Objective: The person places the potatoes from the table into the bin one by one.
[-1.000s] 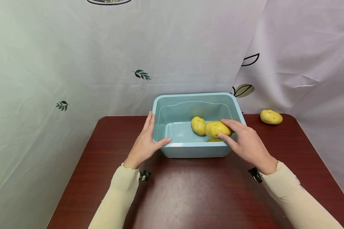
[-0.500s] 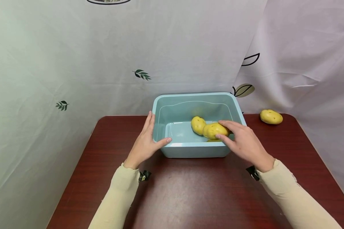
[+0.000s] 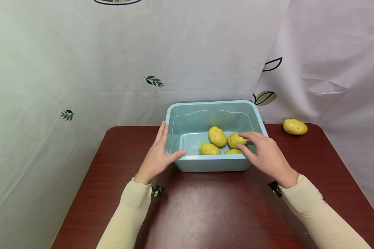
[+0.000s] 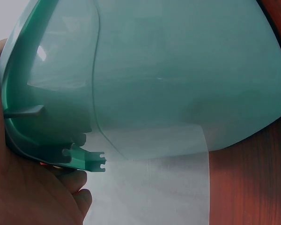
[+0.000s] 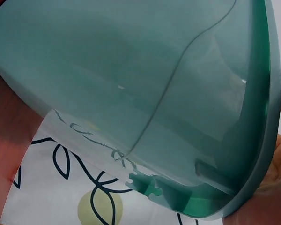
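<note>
Several yellow potatoes lie in a light blue plastic tub [image 3: 212, 163]: a back one [image 3: 217, 137], a front left potato [image 3: 209, 148], a right potato [image 3: 236, 140] and another potato [image 3: 233, 151] partly hidden by the front rim. My right hand [image 3: 263, 152] reaches over the tub's right side, thumb and fingers apart with nothing between them, overlapping the right potato in the head view. My left hand [image 3: 156, 155] rests at the tub's front left corner, thumb over the front rim and straight fingers along the left side. Both wrist views show the tub's outer walls [image 4: 178, 70] and none of the potatoes.
One more potato [image 3: 294, 127] lies at the back right corner of the dark red wooden table [image 3: 202, 207]. Behind the tub hangs a white cloth [image 3: 190, 52] with leaf prints, and cloth also borders the table at both sides.
My right hand moved slightly left and let go of the potato it held, which now lies front left in the tub. The back potato shifted a little. My left hand has stayed put.
</note>
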`<state>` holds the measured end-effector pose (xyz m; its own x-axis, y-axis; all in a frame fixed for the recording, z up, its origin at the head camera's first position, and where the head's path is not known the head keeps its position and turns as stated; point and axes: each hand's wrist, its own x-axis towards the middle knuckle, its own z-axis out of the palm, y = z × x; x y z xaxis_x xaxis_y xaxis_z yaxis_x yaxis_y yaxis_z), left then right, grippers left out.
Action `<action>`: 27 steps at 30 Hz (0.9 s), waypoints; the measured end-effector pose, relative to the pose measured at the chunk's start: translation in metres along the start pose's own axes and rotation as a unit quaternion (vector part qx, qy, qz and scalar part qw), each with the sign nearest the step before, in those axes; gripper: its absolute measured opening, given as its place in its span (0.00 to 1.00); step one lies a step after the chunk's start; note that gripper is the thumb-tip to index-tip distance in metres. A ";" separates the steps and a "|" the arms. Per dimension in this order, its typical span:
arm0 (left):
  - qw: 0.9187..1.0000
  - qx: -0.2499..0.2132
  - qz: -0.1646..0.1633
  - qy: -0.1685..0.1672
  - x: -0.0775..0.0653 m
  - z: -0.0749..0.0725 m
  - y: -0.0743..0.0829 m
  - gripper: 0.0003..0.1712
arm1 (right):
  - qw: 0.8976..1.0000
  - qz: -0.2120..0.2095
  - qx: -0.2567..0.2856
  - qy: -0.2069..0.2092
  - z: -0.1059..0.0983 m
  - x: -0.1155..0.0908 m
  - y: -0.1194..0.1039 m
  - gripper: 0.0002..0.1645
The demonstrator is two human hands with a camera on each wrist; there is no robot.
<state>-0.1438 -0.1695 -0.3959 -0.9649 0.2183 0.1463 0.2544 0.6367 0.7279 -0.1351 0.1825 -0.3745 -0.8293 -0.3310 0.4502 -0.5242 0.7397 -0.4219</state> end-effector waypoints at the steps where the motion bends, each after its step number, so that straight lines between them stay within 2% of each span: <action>1: 1.000 -0.001 -0.001 0.000 0.000 0.000 0.000 0.64 | 1.000 -0.003 -0.001 0.005 0.000 0.000 0.000 0.22; 9: 1.000 -0.004 -0.004 0.002 -0.001 0.000 0.001 0.64 | 0.999 -0.010 -0.001 0.042 -0.005 -0.002 0.004 0.18; 20: 1.000 -0.002 -0.003 0.003 -0.002 0.000 0.000 0.63 | 0.997 -0.014 -0.007 0.077 -0.012 -0.004 0.014 0.20; 27: 1.000 -0.002 0.001 0.005 -0.001 0.000 0.001 0.64 | 0.994 -0.002 -0.005 0.105 -0.017 -0.006 0.017 0.25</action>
<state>-0.1429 -0.1693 -0.3956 -0.9651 0.2121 0.1535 0.2554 0.6339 0.7300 -0.1352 0.2067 -0.3714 -0.7679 -0.2052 0.6069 -0.5251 0.7442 -0.4127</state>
